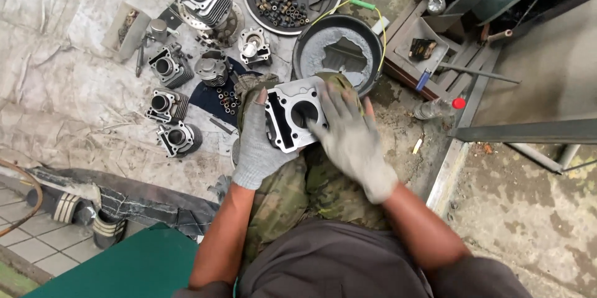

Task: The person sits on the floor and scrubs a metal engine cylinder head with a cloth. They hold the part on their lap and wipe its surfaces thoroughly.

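On lap, centre frame: engine cylinder block (291, 113), lower half hidden by gloves. Left hand (258, 142) clasps its 9 o'clock edge; right hand (349, 136) fingers spread flat over 3 o'clock side. Round basin (305, 37) at 12 o'clock, contents unclear.

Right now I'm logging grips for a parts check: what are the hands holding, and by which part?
An engine cylinder block, resting on the lap. The left hand grips its left edge; the right hand lies on its flat top face beside the bore.
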